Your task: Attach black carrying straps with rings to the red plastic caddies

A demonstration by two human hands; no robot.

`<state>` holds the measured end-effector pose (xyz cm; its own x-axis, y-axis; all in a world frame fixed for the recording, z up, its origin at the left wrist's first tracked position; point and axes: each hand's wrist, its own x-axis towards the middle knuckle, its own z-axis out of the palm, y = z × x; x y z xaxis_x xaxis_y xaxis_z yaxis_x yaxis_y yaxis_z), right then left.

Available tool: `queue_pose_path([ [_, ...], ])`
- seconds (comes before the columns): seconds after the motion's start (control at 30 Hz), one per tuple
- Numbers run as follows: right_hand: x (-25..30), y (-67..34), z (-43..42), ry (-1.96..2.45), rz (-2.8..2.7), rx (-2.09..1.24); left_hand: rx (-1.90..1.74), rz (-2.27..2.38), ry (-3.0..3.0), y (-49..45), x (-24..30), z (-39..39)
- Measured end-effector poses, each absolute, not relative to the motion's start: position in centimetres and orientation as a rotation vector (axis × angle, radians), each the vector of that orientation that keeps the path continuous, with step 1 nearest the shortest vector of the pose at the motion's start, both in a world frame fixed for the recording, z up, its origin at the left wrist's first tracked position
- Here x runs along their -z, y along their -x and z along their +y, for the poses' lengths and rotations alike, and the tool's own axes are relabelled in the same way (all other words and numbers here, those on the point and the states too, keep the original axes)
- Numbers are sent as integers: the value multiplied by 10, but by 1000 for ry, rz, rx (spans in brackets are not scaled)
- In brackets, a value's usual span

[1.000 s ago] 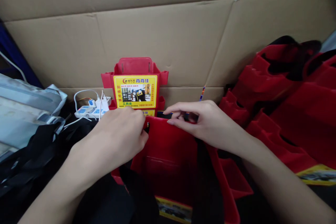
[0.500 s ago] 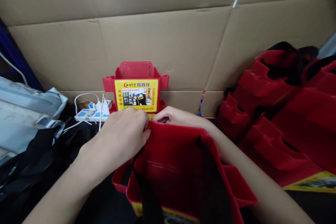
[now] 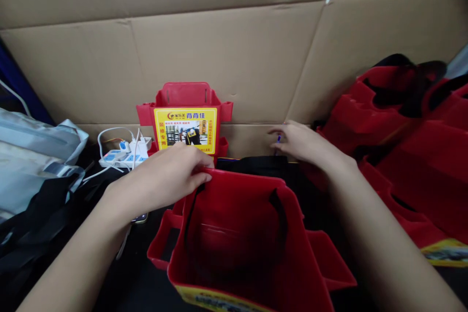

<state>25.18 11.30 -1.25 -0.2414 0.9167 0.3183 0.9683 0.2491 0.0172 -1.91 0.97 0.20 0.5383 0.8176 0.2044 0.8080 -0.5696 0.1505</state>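
A red plastic tool box [image 3: 234,234] stands open-topped in front of me, with side holders and a yellow label on its near face. A black strap [image 3: 280,209] hangs inside it. My left hand [image 3: 175,170] grips the box's far rim at the left corner, thumb on the inner side. Beyond the box to the right, my right hand [image 3: 298,141] is at a thin blue stick-like thing [image 3: 279,138] by the cardboard. Its fingers are apart, and no firm hold on the thing shows.
Another red tool box [image 3: 186,95] with a yellow label stands against the cardboard wall [image 3: 226,58]. Several red boxes [image 3: 431,156] are piled on the right. To the left are a power strip [image 3: 122,158] with white cables, pale bags [image 3: 36,156] and black straps [image 3: 36,234].
My right hand has left the box's far rim and moved right to the blue thing. The black straps that crossed the box's front now lie inside. My left hand stays on the rim.
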Motion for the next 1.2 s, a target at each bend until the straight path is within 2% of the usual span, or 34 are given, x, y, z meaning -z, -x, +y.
queue_pose_path([
  [0.03, 12, -241, 106, 1569, -2403, 201, -392, 1442, -2718, 19, -2, 9],
  [0.13, 13, -200, 82, 734, -2715, -403, -382, 1428, -2710, 18, -5, 7],
  [0.2, 17, -179, 73, 520, -2771, -643, -383, 1427, -2709, 18, -6, 6],
  [0.27, 21, -175, 75, 674, -2785, -546, -378, 1441, -2717, 18, -7, 6],
  [0.4, 23, -211, 104, 1465, -2486, 147, -337, 1454, -2720, 20, -7, 4],
  [0.5, 21, -241, 120, 1673, -2351, 240, -339, 1441, -2702, 20, -8, 3],
  [0.6, 22, -240, 116, 1519, -2475, 124, -350, 1438, -2707, 20, -8, 2],
  [0.77, 29, -198, 90, 707, -2722, -475, -335, 1444, -2718, 20, -8, 3],
  [0.87, 32, -189, 87, 653, -2758, -638, -332, 1425, -2721, 21, -8, 4],
  [0.93, 32, -192, 91, 682, -2763, -594, -348, 1413, -2723, 21, -8, 4],
  [1.2, 27, -196, 97, 889, -2652, -69, -369, 1427, -2716, 13, -5, 3],
])
